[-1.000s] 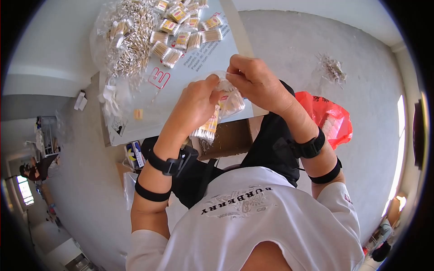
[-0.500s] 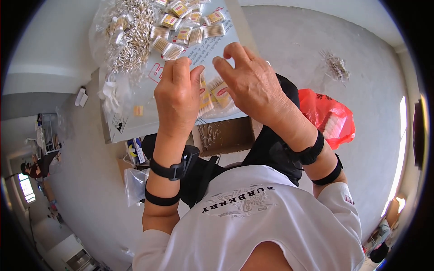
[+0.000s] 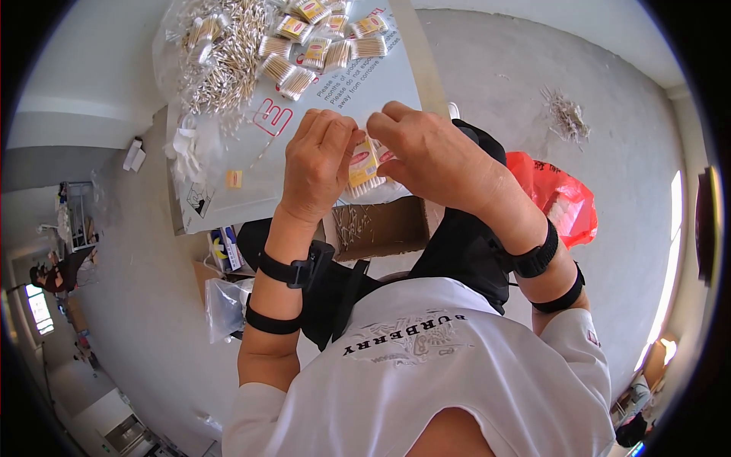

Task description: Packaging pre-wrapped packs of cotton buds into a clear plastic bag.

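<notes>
A grey concrete floor (image 3: 487, 76) fills the frame around a flat sheet of white cardboard (image 3: 335, 84) that serves as my work surface in the upper middle. Just below the centre top, between my two hands, sits a small clear packet of cotton swabs (image 3: 364, 164) with a yellow and red label; the swab sticks poke out from its lower edge. My left hand (image 3: 320, 164) curls around the packet's left side, fingers bent and pinching it, and my right hand (image 3: 434, 156) closes on its right side, fingertips pressed against the top edge, so both hands grip the same packet over the near edge of the cardboard. Directly under it, an open brown box (image 3: 381, 228) shows loose swabs inside. Farther up on the cardboard, finished packets (image 3: 320, 38) lie in a cluster at the top of the frame, and a heap of loose swabs (image 3: 221, 61) on clear plastic spreads at the upper left. A red plastic bag (image 3: 560, 198) lies on the floor to the right of my right forearm, and a small scatter of swabs (image 3: 567, 114) lies on the floor in the upper right.
</notes>
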Demonstrator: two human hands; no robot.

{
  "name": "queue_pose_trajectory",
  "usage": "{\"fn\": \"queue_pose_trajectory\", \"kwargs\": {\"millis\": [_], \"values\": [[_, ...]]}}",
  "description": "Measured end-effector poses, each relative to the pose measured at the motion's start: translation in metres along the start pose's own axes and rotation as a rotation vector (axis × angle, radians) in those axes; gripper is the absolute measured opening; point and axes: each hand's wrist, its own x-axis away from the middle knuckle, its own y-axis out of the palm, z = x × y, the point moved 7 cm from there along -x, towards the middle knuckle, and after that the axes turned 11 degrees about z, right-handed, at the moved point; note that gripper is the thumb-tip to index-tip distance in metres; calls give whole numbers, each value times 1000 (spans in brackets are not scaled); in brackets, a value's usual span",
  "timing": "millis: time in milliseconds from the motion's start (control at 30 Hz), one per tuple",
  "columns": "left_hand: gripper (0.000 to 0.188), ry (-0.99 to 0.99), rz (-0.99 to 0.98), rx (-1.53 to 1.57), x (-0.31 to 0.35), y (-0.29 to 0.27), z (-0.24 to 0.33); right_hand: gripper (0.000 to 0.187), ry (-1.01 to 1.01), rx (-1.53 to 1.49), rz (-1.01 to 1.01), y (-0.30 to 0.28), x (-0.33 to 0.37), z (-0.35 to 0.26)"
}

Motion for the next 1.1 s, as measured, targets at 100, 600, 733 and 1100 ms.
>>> {"fn": "queue_pose_trajectory", "kwargs": {"millis": [100,600,733,1100], "values": [[20,34,79,-12,-1,-10,-2,38,-92,-59,94,4,-5,-10],[7,-1014,139,318,56,-14,-42,55,-68,-96,15,28,-10,-15],[14,-761,182,235,38,-15,-27,53,-25,-84,-41,36,-5,-13],[10,-709,143,161,22,-22,-17,45,-4,298,-103,46,-8,-18]]}}
